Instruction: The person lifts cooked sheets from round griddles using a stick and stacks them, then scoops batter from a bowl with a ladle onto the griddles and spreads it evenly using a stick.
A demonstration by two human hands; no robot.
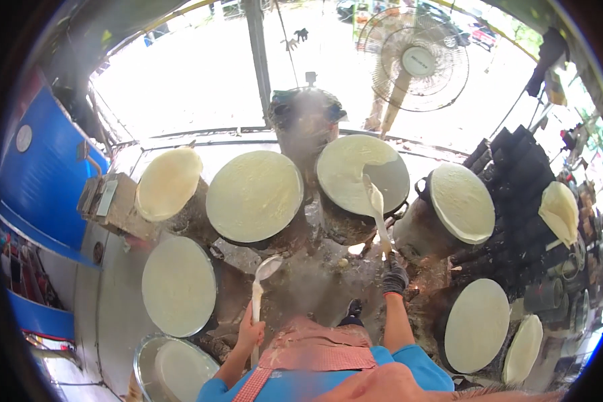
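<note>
My left hand [248, 329] is closed round the handle of a metal ladle [269, 268], held upright beside the left front griddle [178, 285], which is coated in pale batter. In my gloved right hand [395, 275] is a long batter-smeared spatula [375, 201], its blade over the centre-right griddle [342, 167]. Batter covers much of that round plate, with a bare grey area on its right. Batter also coats the centre-left griddle [253, 194], the right rear griddle [461, 201] and the right front griddle [476, 325]. A basin of pale liquid [181, 372] sits at lower left.
Pale thin rounds lie at the far left [167, 181], far right [557, 211] and lower right [522, 348]. A blue barrel [47, 187] stands left beside a metal box [110, 204]. A standing fan [412, 60] and steaming pot [305, 127] are behind. Dark stacked blocks [509, 167] fill the right.
</note>
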